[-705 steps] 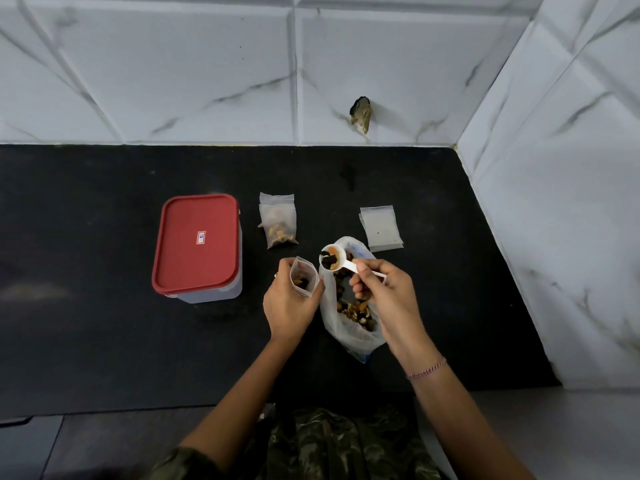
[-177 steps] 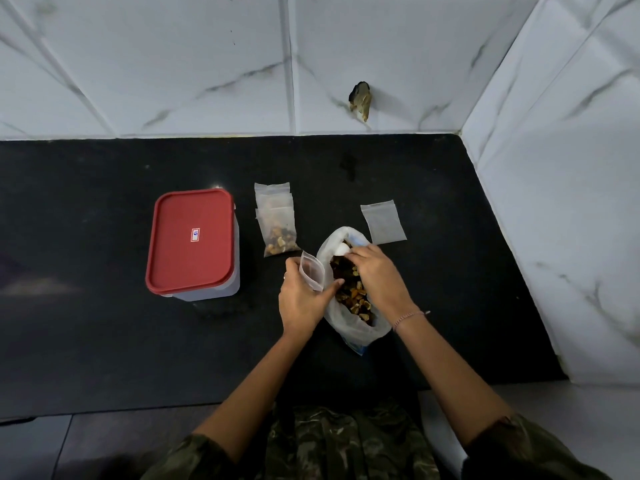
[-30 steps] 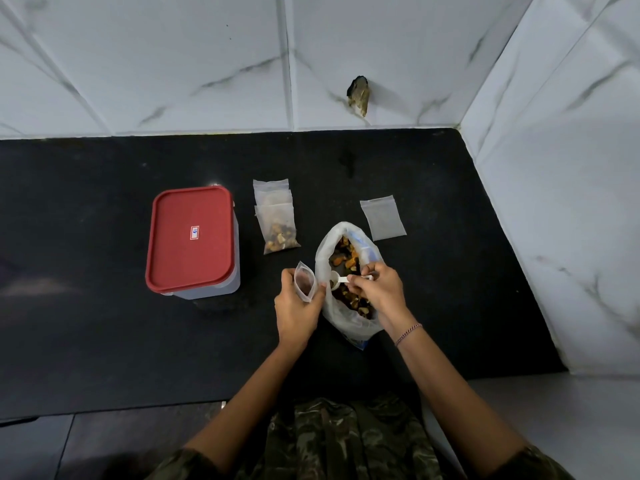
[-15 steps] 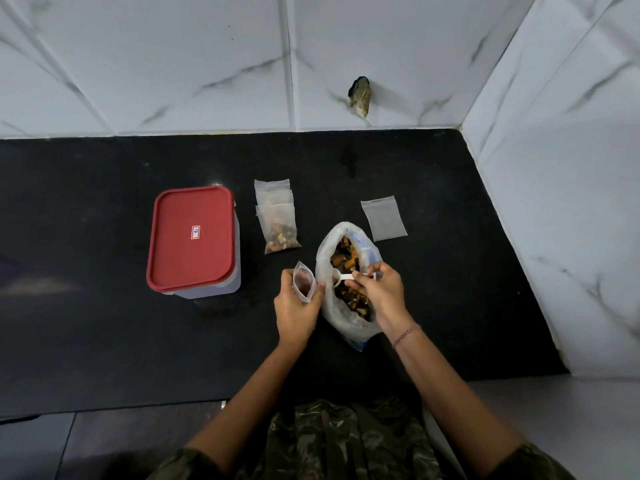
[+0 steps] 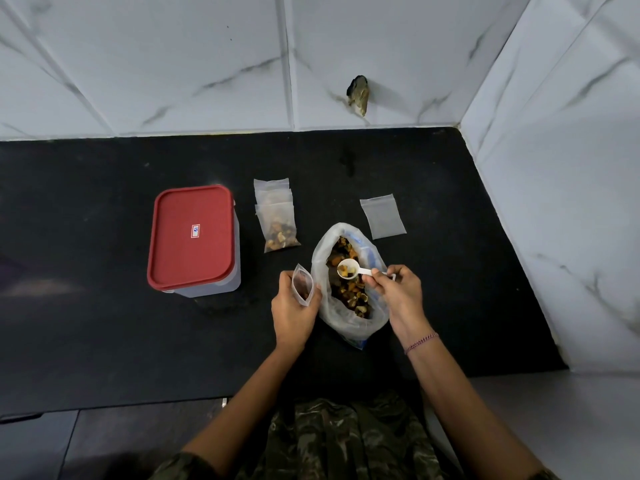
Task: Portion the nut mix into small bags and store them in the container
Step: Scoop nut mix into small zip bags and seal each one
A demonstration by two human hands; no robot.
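From the head camera, your right hand (image 5: 394, 292) pinches the handle of a white scoop (image 5: 349, 269), whose bowl carries a few pieces of nut mix and hangs over the open mouth of the big bag (image 5: 346, 320). That bag lies on the black counter (image 5: 104, 341) with more mix (image 5: 348, 296) showing inside. Your left hand (image 5: 292, 313) grips a small bag (image 5: 302, 285), held upright with its mouth open just left of the big bag; some mix already sits in it. Behind your left hand, two filled bags (image 5: 277, 220) lie overlapping on the counter. To their left stands the container (image 5: 195, 240), its red lid (image 5: 190, 233) on. An empty bag (image 5: 382, 216) lies flat beyond the big bag, to the right.
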